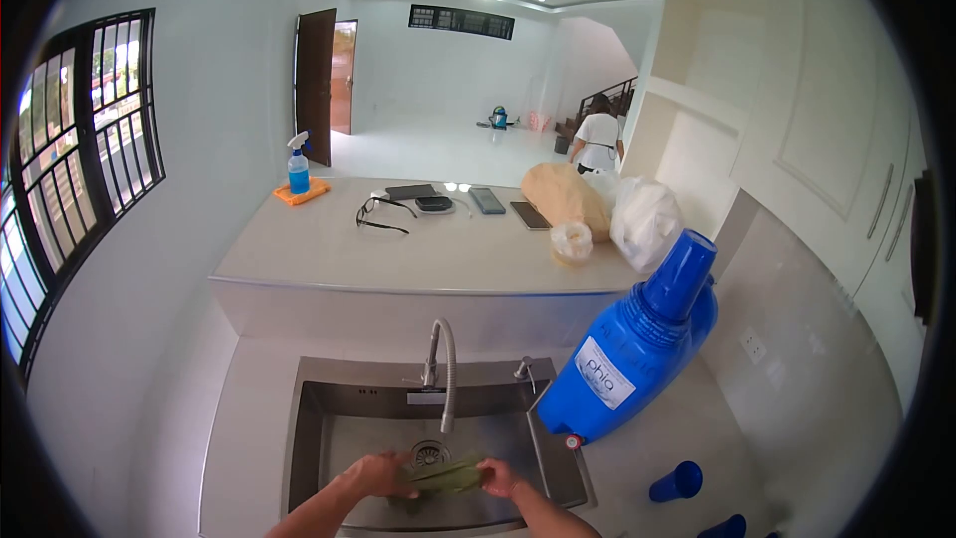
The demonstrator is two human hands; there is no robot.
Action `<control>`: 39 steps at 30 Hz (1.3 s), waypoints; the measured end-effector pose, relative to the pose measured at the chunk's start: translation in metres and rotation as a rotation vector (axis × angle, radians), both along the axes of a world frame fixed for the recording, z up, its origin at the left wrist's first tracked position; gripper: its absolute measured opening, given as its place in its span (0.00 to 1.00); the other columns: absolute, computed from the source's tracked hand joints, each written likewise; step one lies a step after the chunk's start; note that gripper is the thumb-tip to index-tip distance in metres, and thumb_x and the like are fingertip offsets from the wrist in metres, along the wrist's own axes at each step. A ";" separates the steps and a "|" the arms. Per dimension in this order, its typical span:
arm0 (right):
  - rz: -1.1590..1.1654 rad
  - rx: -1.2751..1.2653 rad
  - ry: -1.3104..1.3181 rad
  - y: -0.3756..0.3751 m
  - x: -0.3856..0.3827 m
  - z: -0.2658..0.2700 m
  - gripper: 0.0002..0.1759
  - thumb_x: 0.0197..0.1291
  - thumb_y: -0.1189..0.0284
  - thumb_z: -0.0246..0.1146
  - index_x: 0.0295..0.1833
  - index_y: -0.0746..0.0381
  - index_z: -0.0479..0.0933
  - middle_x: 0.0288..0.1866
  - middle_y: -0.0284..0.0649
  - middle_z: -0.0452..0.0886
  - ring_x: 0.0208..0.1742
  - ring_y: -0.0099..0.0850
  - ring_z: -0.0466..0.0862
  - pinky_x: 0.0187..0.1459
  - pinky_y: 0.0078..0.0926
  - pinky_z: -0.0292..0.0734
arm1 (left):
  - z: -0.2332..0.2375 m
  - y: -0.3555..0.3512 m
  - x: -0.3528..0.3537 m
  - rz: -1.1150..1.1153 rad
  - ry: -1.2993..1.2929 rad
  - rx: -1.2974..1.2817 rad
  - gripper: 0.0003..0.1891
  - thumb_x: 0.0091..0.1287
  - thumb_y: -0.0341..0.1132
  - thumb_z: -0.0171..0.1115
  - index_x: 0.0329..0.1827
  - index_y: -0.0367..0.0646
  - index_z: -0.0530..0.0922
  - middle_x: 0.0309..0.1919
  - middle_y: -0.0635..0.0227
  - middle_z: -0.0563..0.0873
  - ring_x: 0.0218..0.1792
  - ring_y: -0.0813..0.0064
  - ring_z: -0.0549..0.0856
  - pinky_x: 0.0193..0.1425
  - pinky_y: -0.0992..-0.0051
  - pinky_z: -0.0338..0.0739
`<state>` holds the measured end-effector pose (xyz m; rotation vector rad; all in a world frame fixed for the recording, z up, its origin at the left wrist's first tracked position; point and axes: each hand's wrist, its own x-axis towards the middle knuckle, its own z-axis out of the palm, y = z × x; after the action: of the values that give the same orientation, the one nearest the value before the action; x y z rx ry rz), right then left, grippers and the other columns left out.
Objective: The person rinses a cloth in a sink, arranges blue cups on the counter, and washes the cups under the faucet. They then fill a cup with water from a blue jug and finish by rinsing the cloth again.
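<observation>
A dull green cloth point(450, 477) is stretched between my two hands, low over the steel sink point(344, 433). My left hand point(383, 475) is closed on the cloth's left end, slightly smeared by motion. At the other end, my right hand point(497, 478) pinches the cloth between thumb and fingers. Just beyond the hands lies the round drain strainer point(430, 453), partly covered by them. The faucet point(440, 369) curves down above the basin, its spout apart from the cloth.
A large blue water jug point(632, 359) with a tap stands right of the sink, near a blue cup point(677, 481). The raised counter point(299, 249) holds a spray bottle point(299, 171), eyeglasses point(383, 214), phones and bags point(647, 219). Farther back, a person point(599, 134) faces away.
</observation>
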<state>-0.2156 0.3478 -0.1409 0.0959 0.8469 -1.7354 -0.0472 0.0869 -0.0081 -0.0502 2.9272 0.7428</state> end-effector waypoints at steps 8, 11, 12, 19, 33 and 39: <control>-0.184 -0.033 0.207 -0.044 0.054 0.022 0.12 0.68 0.61 0.56 0.43 0.58 0.78 0.41 0.37 0.82 0.43 0.34 0.83 0.49 0.35 0.79 | -0.022 0.087 -0.036 0.445 0.139 0.882 0.25 0.62 0.55 0.67 0.46 0.40 0.84 0.37 0.52 0.88 0.38 0.61 0.87 0.47 0.67 0.80; -0.110 -0.562 0.184 -0.067 0.044 -0.036 0.15 0.69 0.60 0.55 0.47 0.59 0.78 0.46 0.39 0.82 0.46 0.34 0.83 0.51 0.37 0.79 | -0.052 0.134 -0.058 0.606 0.508 0.803 0.24 0.62 0.54 0.67 0.42 0.38 0.85 0.36 0.53 0.88 0.35 0.57 0.86 0.44 0.66 0.80; -0.083 -0.571 0.259 -0.066 0.041 -0.045 0.15 0.69 0.60 0.55 0.48 0.60 0.78 0.46 0.39 0.82 0.47 0.34 0.84 0.51 0.37 0.79 | -0.024 0.134 -0.056 0.674 0.397 0.763 0.24 0.62 0.54 0.67 0.41 0.38 0.85 0.37 0.53 0.88 0.36 0.55 0.86 0.46 0.65 0.80; -0.156 0.629 0.744 -0.068 0.041 0.055 0.27 0.70 0.48 0.58 0.27 0.59 0.77 0.27 0.27 0.75 0.31 0.19 0.71 0.36 0.22 0.69 | -0.106 0.048 -0.056 0.494 0.029 0.019 0.32 0.63 0.60 0.63 0.56 0.39 0.80 0.56 0.52 0.83 0.59 0.56 0.81 0.63 0.65 0.74; 0.591 0.298 1.367 -0.044 0.043 0.085 0.32 0.55 0.49 0.71 0.53 0.63 0.75 0.45 0.47 0.82 0.49 0.41 0.81 0.53 0.34 0.75 | 0.018 0.053 -0.017 0.380 0.064 0.915 0.18 0.70 0.47 0.64 0.46 0.39 0.78 0.28 0.73 0.80 0.30 0.85 0.75 0.33 0.80 0.73; 0.635 0.506 1.250 -0.021 0.027 0.009 0.22 0.57 0.57 0.71 0.47 0.64 0.81 0.44 0.46 0.85 0.47 0.44 0.84 0.51 0.36 0.76 | 0.038 0.030 -0.009 0.346 0.517 0.409 0.24 0.67 0.50 0.65 0.57 0.42 0.75 0.30 0.65 0.82 0.37 0.70 0.83 0.38 0.69 0.79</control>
<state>-0.1881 0.3271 -0.1320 -0.9129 1.9323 -0.8010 -0.0564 0.1167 0.0294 -0.3881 3.1938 1.6113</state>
